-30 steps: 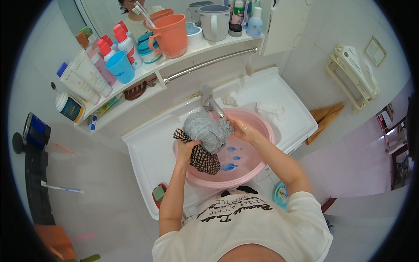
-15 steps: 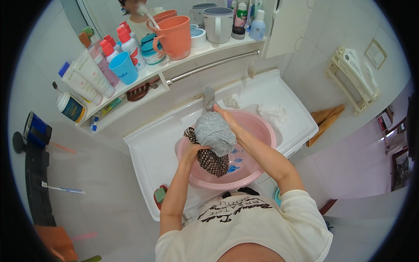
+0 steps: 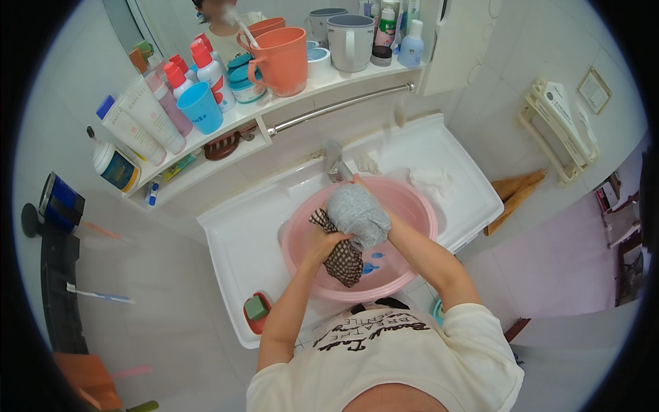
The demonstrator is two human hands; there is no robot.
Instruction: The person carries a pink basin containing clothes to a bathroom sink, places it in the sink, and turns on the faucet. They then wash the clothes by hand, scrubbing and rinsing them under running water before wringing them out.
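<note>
A bundled grey cloth [image 3: 358,214] is held over a pink basin [image 3: 292,264] in the middle of the white sink top. Brown-and-black patterned fabric [image 3: 343,263] hangs below and to the left of it. My left hand [image 3: 331,244] is closed on the fabric where it meets the grey bundle. Beyond the bundle, at its far right side, is my right hand [image 3: 367,189]. Its fingertips come close to the metal faucet [image 3: 334,163]; most of its fingers are hidden by the cloth. Blue marks [image 3: 371,266] show on the basin's bottom.
A green soap bar [image 3: 257,308] lies in a red dish at the front left. White cloth [image 3: 431,184] lies right of the basin. Above the sink runs a shelf with bottles, an orange mug [image 3: 283,63] and a blue cup [image 3: 200,108]; a metal rail [image 3: 343,110] is below.
The grey bundle and both hands have shifted slightly right and nearer me. The patterned fabric hangs more bunched than before. The whole view has also shifted a little.
</note>
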